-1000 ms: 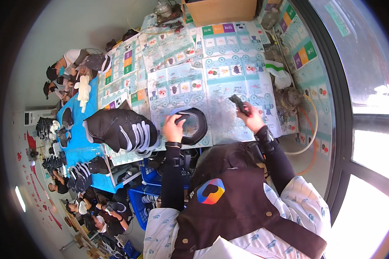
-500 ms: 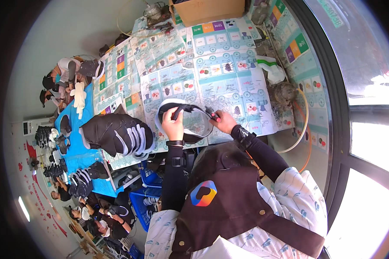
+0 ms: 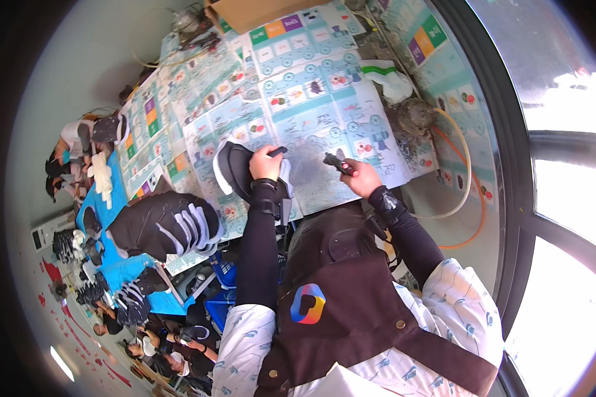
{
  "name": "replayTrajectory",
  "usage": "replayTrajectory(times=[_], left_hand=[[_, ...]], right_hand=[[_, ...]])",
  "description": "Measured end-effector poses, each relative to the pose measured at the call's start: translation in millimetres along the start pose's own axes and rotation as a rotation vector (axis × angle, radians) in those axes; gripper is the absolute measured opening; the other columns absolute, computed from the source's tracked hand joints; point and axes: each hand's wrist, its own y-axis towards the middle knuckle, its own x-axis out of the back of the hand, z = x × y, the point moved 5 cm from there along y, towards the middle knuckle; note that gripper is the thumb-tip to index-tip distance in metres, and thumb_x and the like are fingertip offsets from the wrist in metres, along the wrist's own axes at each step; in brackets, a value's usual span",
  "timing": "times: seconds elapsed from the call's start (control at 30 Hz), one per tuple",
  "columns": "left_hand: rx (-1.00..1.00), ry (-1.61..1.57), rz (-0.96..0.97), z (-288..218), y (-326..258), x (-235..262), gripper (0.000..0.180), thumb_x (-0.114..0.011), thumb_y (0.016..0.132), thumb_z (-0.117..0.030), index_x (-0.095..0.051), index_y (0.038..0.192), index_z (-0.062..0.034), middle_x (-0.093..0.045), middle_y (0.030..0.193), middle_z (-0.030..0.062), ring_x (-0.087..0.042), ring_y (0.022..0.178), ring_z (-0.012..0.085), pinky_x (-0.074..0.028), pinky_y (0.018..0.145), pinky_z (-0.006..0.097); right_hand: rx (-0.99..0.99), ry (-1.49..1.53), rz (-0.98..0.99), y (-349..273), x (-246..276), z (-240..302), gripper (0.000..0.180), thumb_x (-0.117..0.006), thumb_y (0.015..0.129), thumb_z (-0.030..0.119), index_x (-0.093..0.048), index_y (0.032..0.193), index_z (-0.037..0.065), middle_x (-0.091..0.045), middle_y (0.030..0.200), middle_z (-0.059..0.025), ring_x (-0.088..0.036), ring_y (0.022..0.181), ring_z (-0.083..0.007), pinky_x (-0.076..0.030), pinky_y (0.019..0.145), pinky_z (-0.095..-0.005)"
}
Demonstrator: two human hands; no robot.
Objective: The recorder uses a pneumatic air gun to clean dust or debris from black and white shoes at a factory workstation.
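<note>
My left hand is closed around a black shoe upper with a pale grey edge, held just above the paper-covered table. A short black strip sticks out past the fingers of this hand. To its right, my right hand grips a small black hand tool whose tip points toward the upper without touching it. The tool's exact kind cannot be made out. Left of my left forearm lies a stack of black shoe uppers with pale edges.
A cardboard box stands at the far edge. Right of the table are a white cloth, a grimy metal device and a looping pale hose. White gloves lie on a blue-covered table at left. People sit farther left.
The shoe upper has turned and moved left in my left hand. My right hand and its tool have drawn apart from it. The view has shifted slightly.
</note>
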Motion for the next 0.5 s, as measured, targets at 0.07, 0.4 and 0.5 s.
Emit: replayTrajectory(times=[0.07,0.4,0.5], left_hand=[[0.065,-0.013,0.062,-9,12,-10,0.021,-0.083,0.076,-0.019,-0.078,0.095,-0.011,-0.076,0.082,0.0109,-0.073,0.074,0.0223,-0.055,0.069,0.034],[0.123,-0.085,0.167,-1,19,-7,0.024,-0.083,0.078,-0.018,-0.078,0.097,-0.004,-0.076,0.082,0.0043,-0.068,0.073,0.0102,-0.053,0.069,0.027],[0.129,-0.072,0.157,-4,17,-4,0.023,-0.083,0.077,-0.022,-0.078,0.095,-0.0078,-0.075,0.079,0.0053,-0.069,0.069,0.0151,-0.053,0.067,0.03]], right_hand=[[0.043,0.039,-0.022,-4,5,2,0.023,-0.059,0.081,0.019,-0.067,0.099,0.005,-0.068,0.088,-0.025,-0.064,0.088,-0.0469,-0.051,0.078,-0.0537],[0.263,0.017,0.179,31,-81,37,0.022,-0.055,0.086,0.021,-0.068,0.098,0.009,-0.067,0.08,-0.0244,-0.065,0.079,-0.0478,-0.051,0.073,-0.0574],[0.211,0.017,0.09,31,-72,38,0.021,-0.055,0.085,0.021,-0.067,0.096,0.008,-0.067,0.079,-0.0252,-0.065,0.079,-0.0482,-0.051,0.073,-0.0574]])
